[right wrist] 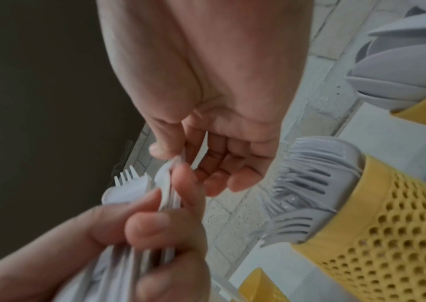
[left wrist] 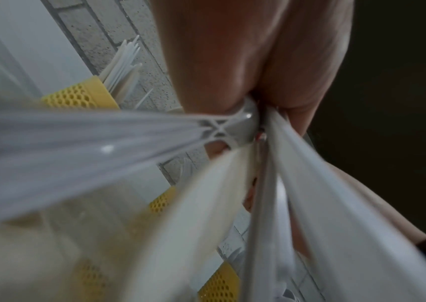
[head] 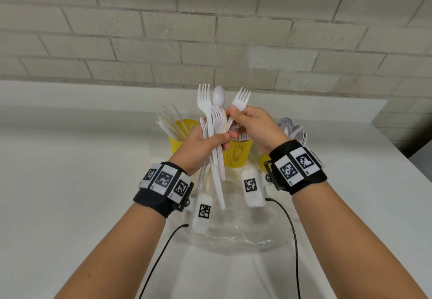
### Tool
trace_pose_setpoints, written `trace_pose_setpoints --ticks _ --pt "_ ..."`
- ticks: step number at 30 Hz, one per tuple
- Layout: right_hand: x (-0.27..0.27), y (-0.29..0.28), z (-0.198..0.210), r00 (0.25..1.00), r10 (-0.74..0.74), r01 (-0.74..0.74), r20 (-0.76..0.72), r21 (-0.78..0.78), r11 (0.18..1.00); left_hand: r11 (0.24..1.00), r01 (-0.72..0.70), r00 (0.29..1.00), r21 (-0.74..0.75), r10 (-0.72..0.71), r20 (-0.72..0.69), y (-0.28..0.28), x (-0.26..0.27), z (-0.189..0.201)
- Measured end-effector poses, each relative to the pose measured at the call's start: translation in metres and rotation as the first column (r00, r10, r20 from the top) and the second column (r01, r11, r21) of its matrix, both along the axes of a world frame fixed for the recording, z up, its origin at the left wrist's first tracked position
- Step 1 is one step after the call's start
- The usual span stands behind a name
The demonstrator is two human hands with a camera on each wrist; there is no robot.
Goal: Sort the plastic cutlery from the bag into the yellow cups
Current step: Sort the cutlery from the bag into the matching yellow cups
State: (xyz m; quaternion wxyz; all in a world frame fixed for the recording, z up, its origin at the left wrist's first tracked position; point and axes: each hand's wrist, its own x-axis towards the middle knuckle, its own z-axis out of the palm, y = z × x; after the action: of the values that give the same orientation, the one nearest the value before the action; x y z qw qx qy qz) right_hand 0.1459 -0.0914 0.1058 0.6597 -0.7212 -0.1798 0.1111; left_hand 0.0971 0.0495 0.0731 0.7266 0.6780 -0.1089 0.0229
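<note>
My left hand (head: 217, 139) grips a bundle of white plastic cutlery (head: 211, 121), forks and a spoon, upright above the cups. Beside it, my right hand (head: 236, 115) pinches the neck of one fork (head: 242, 98) at the right of the bundle. Three yellow mesh cups stand behind the hands: the left cup (head: 177, 139) holds knives, the middle cup (head: 238, 156) holds forks, and the right cup (head: 265, 160) with spoons (head: 292, 128) is mostly hidden by my right wrist. In the right wrist view the thumb and finger (right wrist: 173, 159) meet on the fork. The handles (left wrist: 103, 143) fan out from my left palm.
A crumpled clear plastic bag (head: 233, 233) lies on the white table (head: 81, 181) below my wrists. A brick wall (head: 210, 29) rises just behind the cups. The table's right edge (head: 402, 146) is near the spoon cup. Black cables trail from both wristbands.
</note>
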Motion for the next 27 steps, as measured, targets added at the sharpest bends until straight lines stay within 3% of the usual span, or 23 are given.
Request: trace_pose_setpoints --ticks 4,7,13,17,19,23,27 --pt "-0.001 -0.001 0.006 0.989 -0.123 0.122 0.080 0.012 0.992 0.994 -0.011 0.998 -0.105 0.004 -0.066 -0.003 0.002 0.000" --pt "0.001 -0.002 0.014 0.973 -0.209 0.191 0.097 0.169 0.967 0.989 -0.042 0.993 -0.139 0.026 -0.112 -0.002 0.005 -0.003" --pt "-0.003 0.007 0.019 0.978 -0.141 0.114 0.156 0.173 0.978 0.990 -0.140 0.986 -0.020 0.138 -0.090 -0.005 0.008 -0.006" --pt "-0.006 0.009 0.023 0.964 -0.198 0.153 0.177 0.238 0.959 0.990 -0.144 0.986 -0.015 0.142 -0.084 -0.007 0.008 -0.009" --pt "-0.006 0.007 0.025 0.955 -0.207 0.181 0.213 0.138 0.974 0.989 -0.143 0.987 -0.027 0.141 -0.081 -0.006 0.008 -0.007" --pt "-0.010 0.015 0.014 0.966 -0.078 0.139 0.246 -0.240 0.961 0.990 -0.140 0.990 0.012 0.141 -0.030 -0.007 0.009 -0.005" --pt "-0.012 0.020 0.007 0.968 -0.120 0.166 0.218 -0.203 0.965 0.989 -0.145 0.989 0.032 0.145 0.000 -0.009 0.010 -0.006"
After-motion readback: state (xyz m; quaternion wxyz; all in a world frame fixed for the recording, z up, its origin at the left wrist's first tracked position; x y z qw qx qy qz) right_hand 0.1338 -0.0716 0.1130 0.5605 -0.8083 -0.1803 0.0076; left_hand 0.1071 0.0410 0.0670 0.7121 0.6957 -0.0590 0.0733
